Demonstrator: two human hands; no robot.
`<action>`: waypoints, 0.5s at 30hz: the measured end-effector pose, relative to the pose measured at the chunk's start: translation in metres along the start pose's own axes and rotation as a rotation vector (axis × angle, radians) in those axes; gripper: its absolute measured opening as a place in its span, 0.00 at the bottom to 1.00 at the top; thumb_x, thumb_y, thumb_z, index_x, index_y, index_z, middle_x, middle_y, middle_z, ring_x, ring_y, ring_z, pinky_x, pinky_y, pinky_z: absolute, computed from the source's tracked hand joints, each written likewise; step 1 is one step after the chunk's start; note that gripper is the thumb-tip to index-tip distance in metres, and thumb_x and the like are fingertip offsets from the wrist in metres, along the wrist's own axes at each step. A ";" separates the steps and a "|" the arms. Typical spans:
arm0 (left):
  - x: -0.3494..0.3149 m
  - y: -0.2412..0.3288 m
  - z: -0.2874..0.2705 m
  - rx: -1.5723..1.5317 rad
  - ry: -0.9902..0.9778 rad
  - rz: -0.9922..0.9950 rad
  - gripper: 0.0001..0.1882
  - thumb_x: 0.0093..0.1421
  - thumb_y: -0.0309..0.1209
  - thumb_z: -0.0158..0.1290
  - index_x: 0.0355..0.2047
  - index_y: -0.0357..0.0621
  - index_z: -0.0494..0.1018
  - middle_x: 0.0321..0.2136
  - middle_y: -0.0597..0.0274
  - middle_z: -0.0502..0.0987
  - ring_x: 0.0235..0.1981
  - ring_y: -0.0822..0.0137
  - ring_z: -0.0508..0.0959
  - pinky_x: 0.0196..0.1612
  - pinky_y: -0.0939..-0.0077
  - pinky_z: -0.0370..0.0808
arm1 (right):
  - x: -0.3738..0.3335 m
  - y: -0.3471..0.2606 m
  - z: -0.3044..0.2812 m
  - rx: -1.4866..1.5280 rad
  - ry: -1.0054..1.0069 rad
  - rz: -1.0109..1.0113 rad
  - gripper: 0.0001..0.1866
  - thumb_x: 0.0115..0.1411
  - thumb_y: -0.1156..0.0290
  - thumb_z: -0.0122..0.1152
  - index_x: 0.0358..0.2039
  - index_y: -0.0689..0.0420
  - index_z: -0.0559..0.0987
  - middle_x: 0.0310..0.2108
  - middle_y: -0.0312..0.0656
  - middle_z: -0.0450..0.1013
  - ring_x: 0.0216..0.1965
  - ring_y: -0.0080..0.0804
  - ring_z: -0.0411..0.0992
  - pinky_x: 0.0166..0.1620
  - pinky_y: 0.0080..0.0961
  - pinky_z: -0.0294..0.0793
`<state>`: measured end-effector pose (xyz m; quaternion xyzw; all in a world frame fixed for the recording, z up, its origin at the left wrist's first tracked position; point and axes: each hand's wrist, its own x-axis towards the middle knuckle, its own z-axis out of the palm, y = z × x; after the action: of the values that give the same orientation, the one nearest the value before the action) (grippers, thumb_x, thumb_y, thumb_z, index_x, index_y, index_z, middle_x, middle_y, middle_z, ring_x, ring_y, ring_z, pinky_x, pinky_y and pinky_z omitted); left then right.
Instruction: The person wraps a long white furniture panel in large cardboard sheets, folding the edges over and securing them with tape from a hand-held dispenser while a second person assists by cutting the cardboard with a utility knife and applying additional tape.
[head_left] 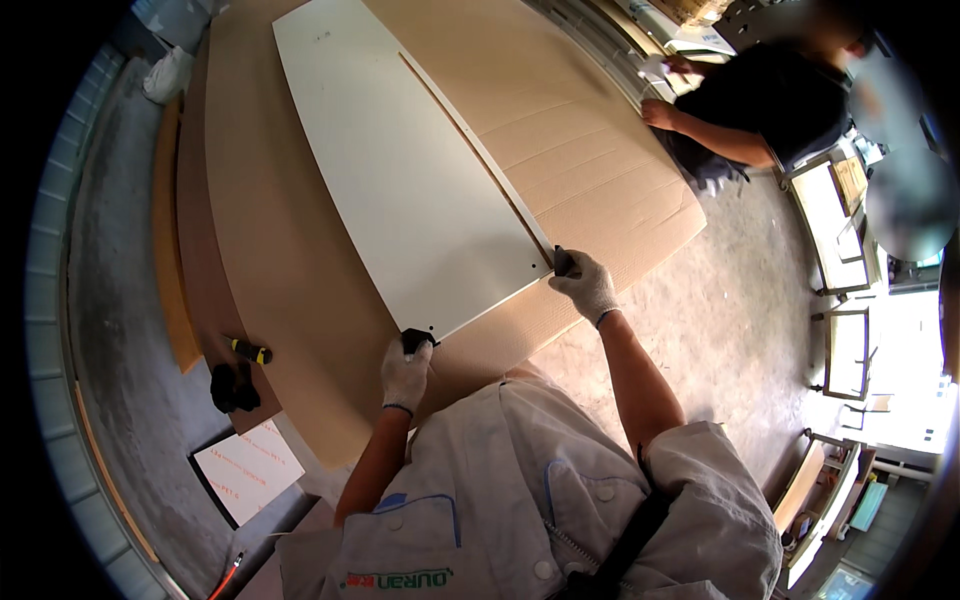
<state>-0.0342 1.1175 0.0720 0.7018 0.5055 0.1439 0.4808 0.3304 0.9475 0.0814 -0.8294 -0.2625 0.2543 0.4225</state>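
A long white panel [400, 170] lies on a sheet of brown cardboard [590, 160] spread over the floor. My left hand [405, 372], in a pale work glove, grips the panel's near left corner, where a small black piece shows. My right hand [585, 283], also gloved, holds the near right corner beside another small black piece. A thin groove runs along the panel's right side.
Another person [760, 100] in dark clothes crouches at the cardboard's far right edge. A yellow-handled tool [250, 351] and a black object [232, 388] lie on the floor at left, with a white sheet of paper [247, 468] nearby. Framed pieces [845, 350] stand at right.
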 end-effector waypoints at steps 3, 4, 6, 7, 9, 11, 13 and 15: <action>0.001 -0.006 0.002 0.054 0.030 0.012 0.19 0.67 0.40 0.64 0.50 0.38 0.79 0.44 0.47 0.85 0.47 0.50 0.85 0.52 0.57 0.79 | 0.001 -0.012 0.001 -0.115 -0.035 -0.001 0.35 0.55 0.59 0.81 0.60 0.64 0.81 0.42 0.48 0.85 0.42 0.34 0.83 0.50 0.30 0.82; 0.000 -0.008 0.002 0.010 0.038 0.026 0.19 0.67 0.40 0.64 0.50 0.38 0.79 0.44 0.47 0.85 0.48 0.49 0.85 0.53 0.56 0.79 | 0.001 -0.020 0.000 -0.104 -0.039 0.023 0.35 0.55 0.59 0.81 0.59 0.64 0.82 0.43 0.50 0.85 0.43 0.36 0.84 0.50 0.33 0.82; 0.001 -0.010 0.003 -0.034 0.044 0.047 0.20 0.67 0.40 0.64 0.51 0.37 0.79 0.45 0.47 0.85 0.48 0.48 0.85 0.54 0.56 0.79 | 0.001 -0.021 0.001 -0.092 -0.021 0.030 0.34 0.55 0.57 0.81 0.58 0.64 0.83 0.43 0.50 0.85 0.43 0.37 0.84 0.50 0.34 0.82; 0.001 -0.010 0.004 -0.009 0.040 0.038 0.20 0.67 0.39 0.64 0.51 0.37 0.78 0.45 0.47 0.85 0.49 0.49 0.85 0.54 0.57 0.79 | 0.001 -0.021 0.000 -0.083 -0.008 0.044 0.34 0.55 0.56 0.80 0.57 0.64 0.83 0.43 0.50 0.86 0.44 0.39 0.84 0.49 0.36 0.82; 0.002 -0.009 0.003 0.017 0.036 0.033 0.20 0.67 0.39 0.64 0.52 0.38 0.78 0.46 0.47 0.85 0.49 0.49 0.85 0.54 0.57 0.79 | 0.004 -0.027 0.001 -0.136 -0.052 0.099 0.33 0.56 0.54 0.80 0.55 0.64 0.84 0.42 0.51 0.86 0.43 0.41 0.84 0.49 0.37 0.82; 0.002 -0.008 0.001 -0.028 -0.006 0.016 0.21 0.67 0.38 0.63 0.53 0.37 0.77 0.47 0.46 0.85 0.49 0.49 0.85 0.55 0.57 0.79 | 0.005 -0.030 0.003 -0.189 -0.098 0.154 0.32 0.56 0.52 0.79 0.53 0.64 0.85 0.41 0.52 0.86 0.43 0.43 0.84 0.49 0.38 0.81; 0.002 -0.009 0.001 -0.027 -0.006 0.016 0.21 0.68 0.38 0.63 0.54 0.37 0.77 0.47 0.46 0.84 0.49 0.50 0.85 0.55 0.57 0.79 | 0.004 -0.028 0.007 -0.229 -0.102 0.158 0.31 0.56 0.48 0.78 0.47 0.64 0.86 0.39 0.54 0.85 0.43 0.47 0.84 0.49 0.40 0.81; 0.001 -0.008 0.002 -0.026 -0.006 0.013 0.22 0.68 0.39 0.63 0.55 0.37 0.77 0.47 0.46 0.84 0.50 0.50 0.85 0.55 0.57 0.79 | 0.005 -0.027 0.007 -0.241 -0.106 0.141 0.32 0.55 0.47 0.79 0.48 0.64 0.85 0.39 0.55 0.85 0.44 0.50 0.84 0.50 0.42 0.81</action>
<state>-0.0369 1.1177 0.0643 0.6993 0.4974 0.1516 0.4905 0.3242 0.9684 0.0992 -0.8758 -0.2542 0.2936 0.2867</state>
